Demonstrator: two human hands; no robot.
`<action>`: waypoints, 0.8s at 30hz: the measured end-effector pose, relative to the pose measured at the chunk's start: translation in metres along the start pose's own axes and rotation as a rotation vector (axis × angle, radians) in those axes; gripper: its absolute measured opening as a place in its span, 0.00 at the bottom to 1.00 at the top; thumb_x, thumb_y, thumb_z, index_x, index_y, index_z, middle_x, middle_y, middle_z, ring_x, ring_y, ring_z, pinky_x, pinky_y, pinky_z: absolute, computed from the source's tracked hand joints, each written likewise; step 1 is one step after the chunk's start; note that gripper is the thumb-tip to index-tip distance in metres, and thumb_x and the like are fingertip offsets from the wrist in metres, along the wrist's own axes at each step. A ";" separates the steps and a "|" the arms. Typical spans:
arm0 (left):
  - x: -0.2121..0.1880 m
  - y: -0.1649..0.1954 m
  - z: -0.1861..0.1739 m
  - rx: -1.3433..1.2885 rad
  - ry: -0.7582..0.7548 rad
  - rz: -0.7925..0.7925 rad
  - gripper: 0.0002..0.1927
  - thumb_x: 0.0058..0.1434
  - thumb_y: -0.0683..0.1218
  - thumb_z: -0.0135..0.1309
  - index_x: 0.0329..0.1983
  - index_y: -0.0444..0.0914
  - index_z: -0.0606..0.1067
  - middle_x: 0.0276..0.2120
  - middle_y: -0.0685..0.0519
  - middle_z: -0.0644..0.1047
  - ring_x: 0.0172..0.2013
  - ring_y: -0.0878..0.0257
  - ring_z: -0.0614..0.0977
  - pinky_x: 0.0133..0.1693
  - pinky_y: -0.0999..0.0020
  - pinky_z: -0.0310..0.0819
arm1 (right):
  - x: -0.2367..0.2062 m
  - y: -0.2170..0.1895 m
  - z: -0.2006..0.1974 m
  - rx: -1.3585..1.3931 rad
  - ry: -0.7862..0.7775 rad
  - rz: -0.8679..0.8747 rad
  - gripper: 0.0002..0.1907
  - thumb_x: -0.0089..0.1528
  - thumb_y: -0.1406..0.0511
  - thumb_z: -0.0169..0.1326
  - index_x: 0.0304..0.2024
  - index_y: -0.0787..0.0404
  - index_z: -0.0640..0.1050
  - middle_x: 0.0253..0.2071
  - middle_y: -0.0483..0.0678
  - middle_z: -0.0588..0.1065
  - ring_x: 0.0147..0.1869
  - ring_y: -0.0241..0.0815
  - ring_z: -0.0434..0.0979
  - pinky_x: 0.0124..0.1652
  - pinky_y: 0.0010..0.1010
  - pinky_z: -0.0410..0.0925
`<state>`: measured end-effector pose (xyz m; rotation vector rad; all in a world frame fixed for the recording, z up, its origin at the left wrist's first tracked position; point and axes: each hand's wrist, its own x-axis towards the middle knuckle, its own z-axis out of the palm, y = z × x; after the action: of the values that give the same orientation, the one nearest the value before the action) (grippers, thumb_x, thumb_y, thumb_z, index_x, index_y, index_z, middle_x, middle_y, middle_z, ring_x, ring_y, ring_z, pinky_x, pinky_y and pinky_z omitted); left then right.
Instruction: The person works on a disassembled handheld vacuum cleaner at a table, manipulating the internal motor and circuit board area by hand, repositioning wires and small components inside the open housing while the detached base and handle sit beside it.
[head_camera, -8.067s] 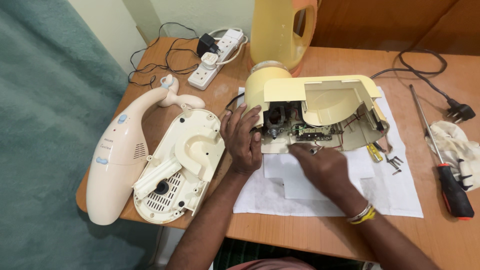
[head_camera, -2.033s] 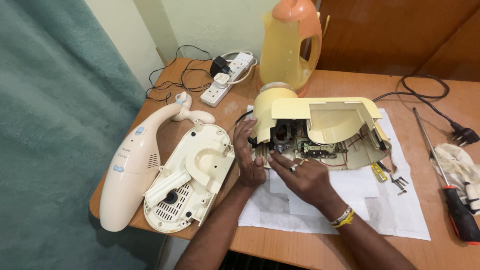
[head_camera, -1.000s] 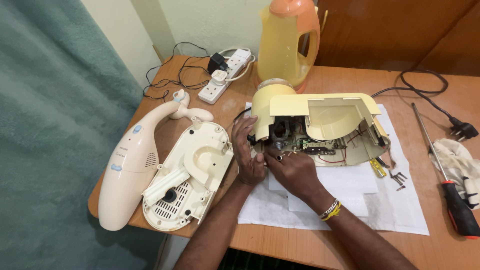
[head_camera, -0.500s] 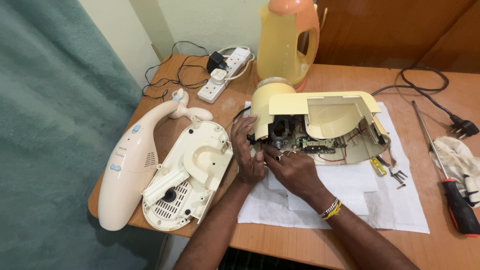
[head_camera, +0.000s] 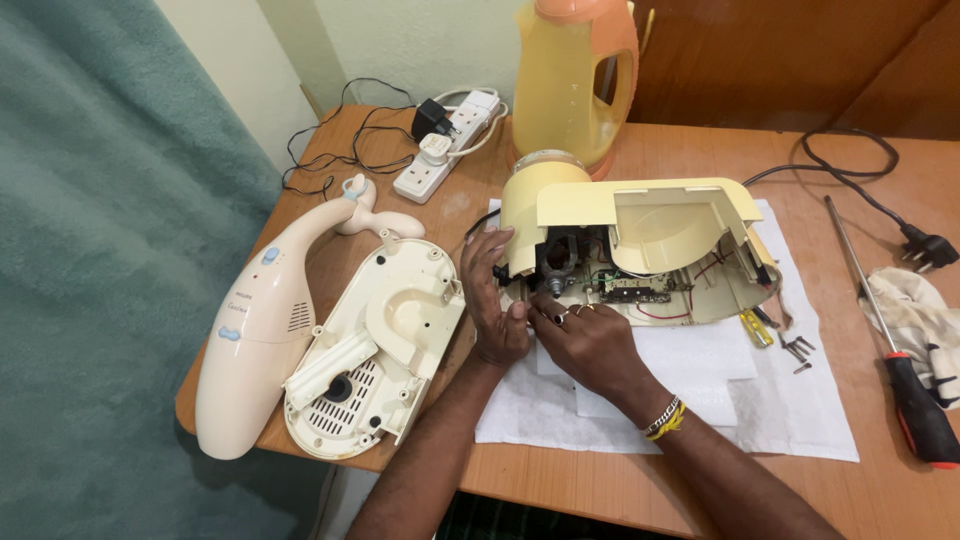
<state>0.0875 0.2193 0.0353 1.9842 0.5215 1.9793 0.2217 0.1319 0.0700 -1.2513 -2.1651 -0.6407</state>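
Opened appliance housing (head_camera: 640, 215) lies on white paper (head_camera: 700, 400), innards facing me. My left hand (head_camera: 493, 305) braces its end, fingers spread; my right hand (head_camera: 585, 340) pinches narrowly at the motor block (head_camera: 556, 262). Loose screws (head_camera: 797, 349) sit right of my hands.

Surface: wooden table (head_camera: 700, 500).
Left edge: cream handheld vac (head_camera: 262, 330), base plate (head_camera: 375, 350).
Ctr: white paper sheet (head_camera: 720, 400).
Rear: power strip (head_camera: 448, 145), yellow jug (head_camera: 575, 80).
Right: screwdriver (head_camera: 890, 340), cloth (head_camera: 920, 320).

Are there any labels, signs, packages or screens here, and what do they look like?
Small dark print on the side of the cream vacuum shell, left of the hands, between two pale blue spots.
Faint level marks on the yellow jug at the back.
No packages, signs or screens.
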 end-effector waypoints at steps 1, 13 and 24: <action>0.000 0.000 0.000 -0.005 0.002 0.004 0.29 0.75 0.62 0.36 0.68 0.37 0.60 0.65 0.41 0.71 0.71 0.43 0.67 0.76 0.41 0.49 | 0.000 -0.001 0.000 0.026 0.019 0.008 0.07 0.58 0.67 0.61 0.40 0.58 0.83 0.44 0.47 0.83 0.23 0.35 0.75 0.25 0.29 0.66; 0.002 0.003 -0.001 0.030 -0.006 0.004 0.29 0.75 0.61 0.36 0.68 0.35 0.60 0.64 0.39 0.72 0.70 0.43 0.67 0.76 0.41 0.50 | -0.007 0.011 -0.035 0.269 0.215 0.008 0.04 0.58 0.69 0.65 0.35 0.57 0.83 0.36 0.43 0.83 0.27 0.33 0.79 0.25 0.28 0.68; 0.001 0.004 0.001 0.047 -0.003 0.019 0.29 0.76 0.60 0.35 0.68 0.36 0.60 0.64 0.40 0.72 0.70 0.44 0.67 0.75 0.41 0.51 | -0.041 0.029 -0.038 0.117 0.163 0.188 0.04 0.59 0.68 0.65 0.37 0.57 0.85 0.39 0.41 0.83 0.27 0.35 0.78 0.26 0.27 0.67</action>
<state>0.0886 0.2165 0.0380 2.0275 0.5553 1.9928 0.2724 0.0948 0.0740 -1.2750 -1.8976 -0.5119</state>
